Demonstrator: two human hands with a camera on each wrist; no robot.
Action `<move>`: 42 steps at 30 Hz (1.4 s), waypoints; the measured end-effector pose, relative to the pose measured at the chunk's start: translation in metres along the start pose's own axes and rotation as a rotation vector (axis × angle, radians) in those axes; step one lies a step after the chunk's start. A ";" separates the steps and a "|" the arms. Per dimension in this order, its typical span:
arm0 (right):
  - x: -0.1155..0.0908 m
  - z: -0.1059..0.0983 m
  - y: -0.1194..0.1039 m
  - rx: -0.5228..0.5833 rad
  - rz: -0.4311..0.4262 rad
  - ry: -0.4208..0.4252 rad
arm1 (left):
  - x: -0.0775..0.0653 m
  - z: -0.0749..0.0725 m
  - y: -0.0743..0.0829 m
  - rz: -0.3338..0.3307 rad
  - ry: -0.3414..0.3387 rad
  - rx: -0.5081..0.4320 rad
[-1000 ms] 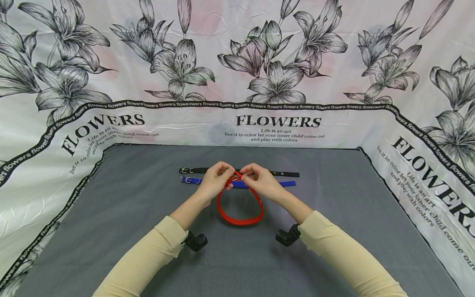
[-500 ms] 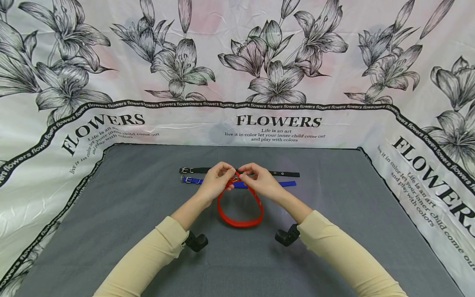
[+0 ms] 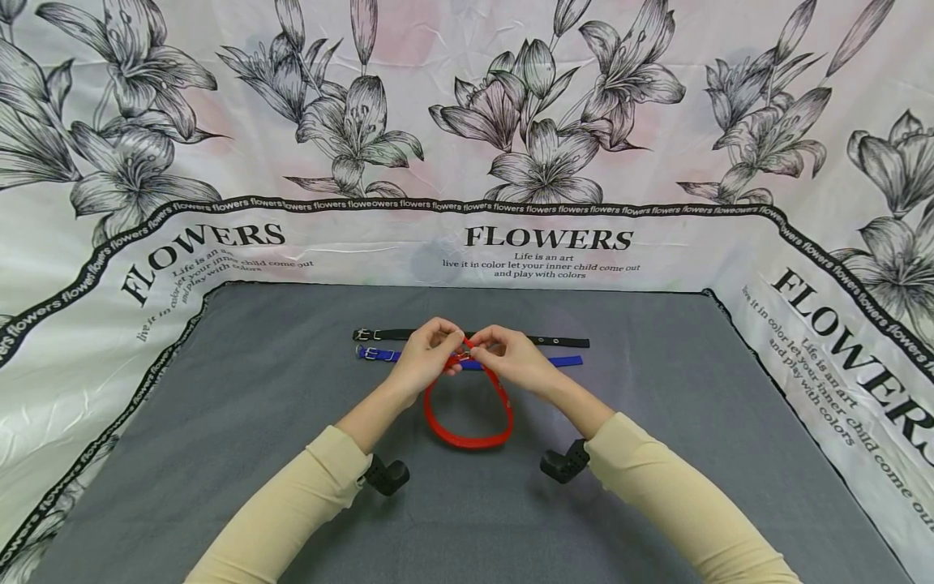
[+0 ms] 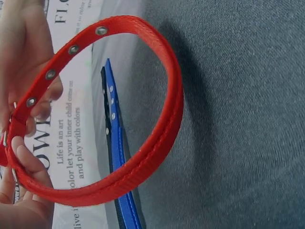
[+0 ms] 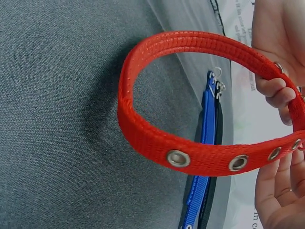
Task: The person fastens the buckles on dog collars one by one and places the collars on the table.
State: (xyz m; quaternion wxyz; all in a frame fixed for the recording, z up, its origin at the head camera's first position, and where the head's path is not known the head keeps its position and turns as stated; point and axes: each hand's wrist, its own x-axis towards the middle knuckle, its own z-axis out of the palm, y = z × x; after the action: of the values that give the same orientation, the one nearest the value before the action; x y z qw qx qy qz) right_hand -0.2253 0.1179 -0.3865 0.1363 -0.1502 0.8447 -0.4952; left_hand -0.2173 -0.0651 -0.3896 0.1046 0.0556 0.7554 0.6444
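A red pet collar [image 3: 469,442], bent into a loop, hangs below both hands. My left hand [image 3: 423,357] pinches it at its buckle end. Opposite, the thumb and fingers of my right hand [image 3: 514,357] pinch the strap near the buckle. Metal-ringed holes run along the right-hand side of the red collar [image 5: 209,160] in the right wrist view. The buckle [image 3: 464,354] is small and partly hidden by the fingers; how far the strap passes through it I cannot tell.
Behind the hands a black collar [image 3: 558,342] and a blue collar [image 3: 565,362] lie side by side, buckles to the left. They rest on a grey cloth [image 3: 292,349]. A flower-printed white cloth [image 3: 409,251] rises at the back and sides.
The lower part of the red loop has swung slightly left and down. My right fingers have shifted a little left, nearer the left hand. The black and blue collars have stayed put.
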 end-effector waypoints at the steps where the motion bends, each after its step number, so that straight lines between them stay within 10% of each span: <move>1: 0.000 0.000 0.000 0.001 -0.005 -0.004 | 0.000 -0.001 0.000 -0.004 -0.002 0.004; 18: -0.001 0.000 0.000 0.089 -0.016 0.023 | 0.000 -0.011 -0.005 -0.037 -0.099 0.158; 42: -0.018 -0.001 -0.033 0.141 -0.001 0.052 | 0.000 -0.004 -0.009 0.034 0.009 0.129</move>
State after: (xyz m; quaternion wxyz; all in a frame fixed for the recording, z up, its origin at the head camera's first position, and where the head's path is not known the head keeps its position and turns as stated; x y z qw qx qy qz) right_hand -0.2055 0.1101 -0.3555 0.1242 -0.1276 0.8110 -0.5574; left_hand -0.2179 -0.0708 -0.3974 0.0865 0.0723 0.7949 0.5962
